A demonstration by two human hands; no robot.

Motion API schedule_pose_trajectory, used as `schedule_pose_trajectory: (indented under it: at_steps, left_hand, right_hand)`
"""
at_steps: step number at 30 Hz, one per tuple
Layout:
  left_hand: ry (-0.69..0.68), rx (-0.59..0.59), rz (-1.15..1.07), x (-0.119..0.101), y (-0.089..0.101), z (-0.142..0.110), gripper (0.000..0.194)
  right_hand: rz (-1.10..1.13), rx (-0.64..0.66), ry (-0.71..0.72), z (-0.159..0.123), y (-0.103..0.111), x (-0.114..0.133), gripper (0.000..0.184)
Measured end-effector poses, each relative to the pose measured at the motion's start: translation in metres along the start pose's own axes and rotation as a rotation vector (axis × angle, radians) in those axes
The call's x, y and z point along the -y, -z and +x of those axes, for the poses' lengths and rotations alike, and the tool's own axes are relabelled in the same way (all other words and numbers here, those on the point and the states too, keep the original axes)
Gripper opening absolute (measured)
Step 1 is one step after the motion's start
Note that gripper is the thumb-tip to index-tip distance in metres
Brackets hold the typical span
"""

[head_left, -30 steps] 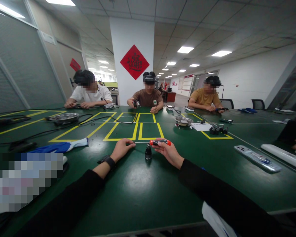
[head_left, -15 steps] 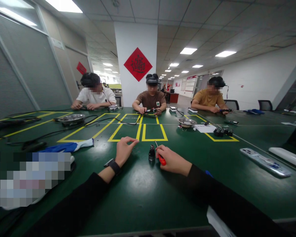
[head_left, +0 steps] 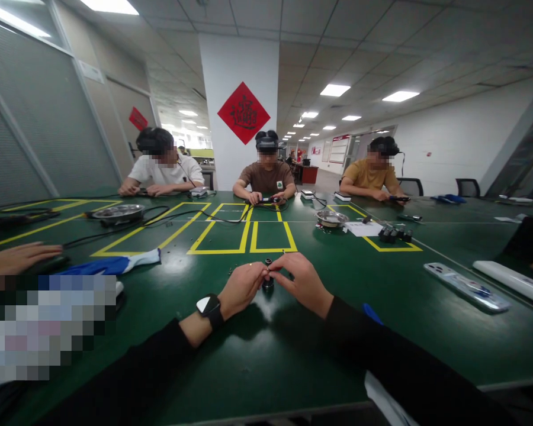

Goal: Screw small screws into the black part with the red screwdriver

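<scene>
A small black cylindrical part (head_left: 267, 280) stands upright on the green table (head_left: 257, 343), just in front of me. My left hand (head_left: 241, 290) comes in from the left with thumb and fingers pinched against the top of the part. My right hand (head_left: 301, 281) is closed from the right, and its fingertips meet the left ones over the part. A thin metal screwdriver shaft (head_left: 283, 253) pokes up behind the right fingers, while the handle is hidden in the palm. A black watch (head_left: 210, 307) is on my left wrist.
Another person's hand (head_left: 20, 257) rests at the left edge beside a blue and white cloth (head_left: 115, 263). Further off are a metal dish (head_left: 115, 212) with cables, a metal bowl (head_left: 331, 218), black parts (head_left: 393, 234) and a white power strip (head_left: 466, 285). Three people sit opposite.
My right hand turned the red screwdriver from lying level to tucked in the palm. Both hands then closed in on the black part. Another person's hand appeared at the left.
</scene>
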State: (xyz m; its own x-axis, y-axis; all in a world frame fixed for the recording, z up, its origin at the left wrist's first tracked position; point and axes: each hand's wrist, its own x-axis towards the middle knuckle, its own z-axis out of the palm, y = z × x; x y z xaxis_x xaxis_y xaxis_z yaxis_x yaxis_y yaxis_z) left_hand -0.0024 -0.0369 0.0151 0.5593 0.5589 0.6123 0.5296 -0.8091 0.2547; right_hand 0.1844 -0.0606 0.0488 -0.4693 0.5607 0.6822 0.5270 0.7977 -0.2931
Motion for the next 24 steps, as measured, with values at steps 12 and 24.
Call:
schedule_pose_trajectory:
  at_steps: [12, 24]
  left_hand:
    - [-0.004, 0.027, 0.005, 0.006, 0.001, 0.001, 0.034]
    - [0.343, 0.067, -0.382, 0.011, -0.017, 0.005, 0.055]
  right_hand:
    - [0.048, -0.001, -0.045, -0.002, -0.002, -0.011, 0.012]
    - [-0.426, 0.283, 0.022, -0.004, -0.006, -0.024, 0.012]
